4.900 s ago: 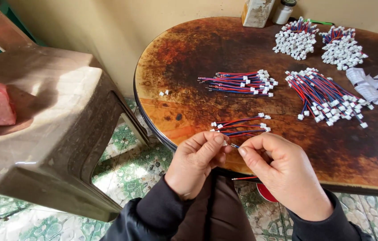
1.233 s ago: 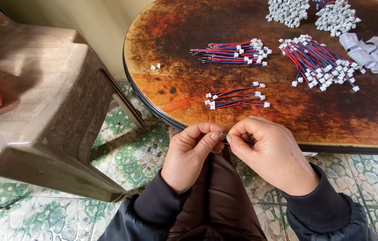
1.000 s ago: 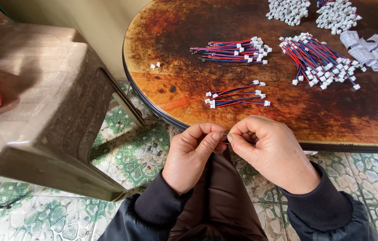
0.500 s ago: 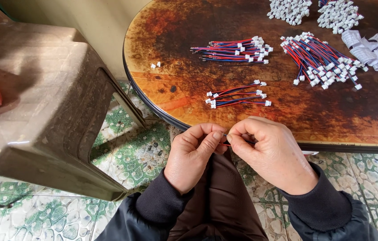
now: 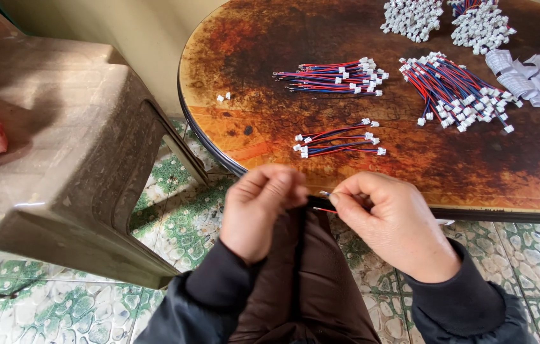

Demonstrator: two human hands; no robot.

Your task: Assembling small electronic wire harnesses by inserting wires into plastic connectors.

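Red wire lead [image 5: 325,209] pinched between both hands at near desk edge.
Left hand [image 5: 261,213] fingers closed together on one end; right hand [image 5: 390,223] thumb and forefinger clamped on wire tip, just off rust-brown round desk [image 5: 270,121]. Small red-blue connector bundle [image 5: 337,138] lying just beyond hands; larger bundles [image 5: 458,92] farther right. Brown plastic stool [image 5: 47,146] at left.

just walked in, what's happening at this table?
A person sits at the edge of a round table, both hands held together over their lap. The left hand and right hand pinch a thin red wire between their fingertips. On the table lie a small bunch of red-and-blue connector leads, two bigger piles and loose white connectors.
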